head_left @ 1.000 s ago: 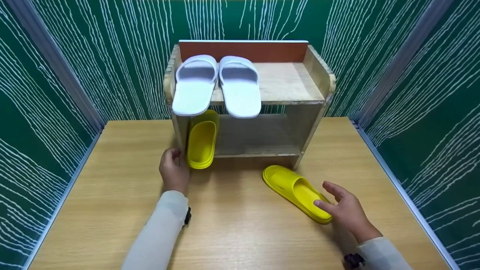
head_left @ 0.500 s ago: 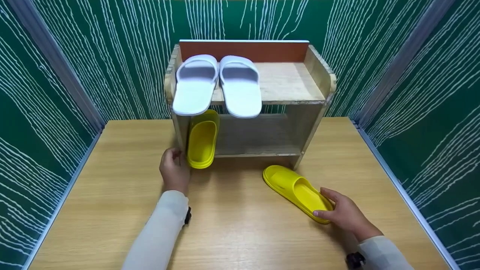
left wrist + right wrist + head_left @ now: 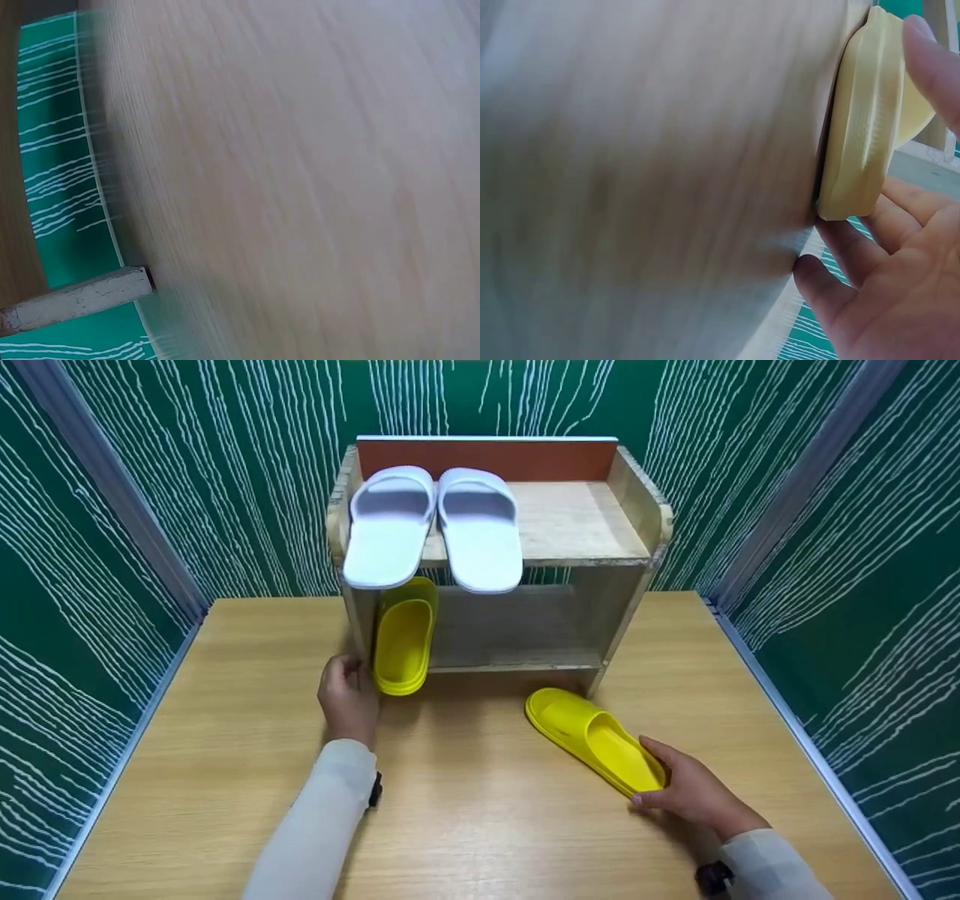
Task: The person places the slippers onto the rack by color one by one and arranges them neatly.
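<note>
My right hand (image 3: 694,791) is at the heel of a yellow slipper (image 3: 577,727) on the table, thumb along the near edge and fingers along the far one. In the right wrist view the slipper (image 3: 859,135) stands between thumb and fingers, its sole against the tabletop. My left hand (image 3: 349,701), fingers curled, holds the lower left side of the wooden shoe rack (image 3: 637,506). Its hold is partly hidden, and the left wrist view does not show the hand. Another yellow slipper (image 3: 403,645) lies on the rack's lower shelf at the left, heel jutting past the front edge.
Two white slippers (image 3: 386,544) sit side by side on the left of the top shelf, heels over the edge. The wooden table (image 3: 480,825) is bounded by green walls (image 3: 862,585) with white streaks. A metal-coloured strip runs along the side walls' foot.
My right hand has come down onto the yellow slipper's heel, its thumb moving from over the slipper to the near edge. The left hand has stayed at the rack.
</note>
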Demonstrator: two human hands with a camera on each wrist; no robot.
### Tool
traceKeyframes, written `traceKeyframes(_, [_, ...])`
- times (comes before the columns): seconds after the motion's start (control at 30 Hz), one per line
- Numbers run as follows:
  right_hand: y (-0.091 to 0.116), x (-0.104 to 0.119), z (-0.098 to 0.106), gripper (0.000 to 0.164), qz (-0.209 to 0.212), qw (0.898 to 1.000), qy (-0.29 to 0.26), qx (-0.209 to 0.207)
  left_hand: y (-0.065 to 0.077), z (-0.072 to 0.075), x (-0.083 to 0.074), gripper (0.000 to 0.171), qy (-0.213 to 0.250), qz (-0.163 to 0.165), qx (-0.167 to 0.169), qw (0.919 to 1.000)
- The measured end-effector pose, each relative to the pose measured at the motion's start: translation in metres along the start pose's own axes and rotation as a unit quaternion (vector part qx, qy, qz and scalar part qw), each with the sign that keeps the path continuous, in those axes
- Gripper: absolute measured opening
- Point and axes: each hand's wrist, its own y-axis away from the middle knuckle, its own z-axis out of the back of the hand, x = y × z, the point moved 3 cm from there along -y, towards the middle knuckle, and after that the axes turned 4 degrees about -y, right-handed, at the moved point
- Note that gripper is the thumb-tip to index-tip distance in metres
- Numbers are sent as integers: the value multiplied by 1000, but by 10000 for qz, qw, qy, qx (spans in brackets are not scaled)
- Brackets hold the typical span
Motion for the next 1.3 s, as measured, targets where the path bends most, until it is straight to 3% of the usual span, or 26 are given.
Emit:
traceKeyframes(0.37, [3,2,3,112,-80,9997,-144,-165,-1,-1,2,7,-55,-190,-119,9997])
traceKeyframes(0.73, [9,1,8,104,521,9937,-771,-627,-1,-1,2,7,-67,-158,-99,9998])
traceKeyframes(1.13, [20,13,15,95,1054,9869,-1028,-656,0,1,-2,7,-79,-576,-187,9981])
traceKeyframes(1.3, [28,24,16,98,1144,9844,-1148,-688,-1,0,-1,6,-101,-571,-183,9981])
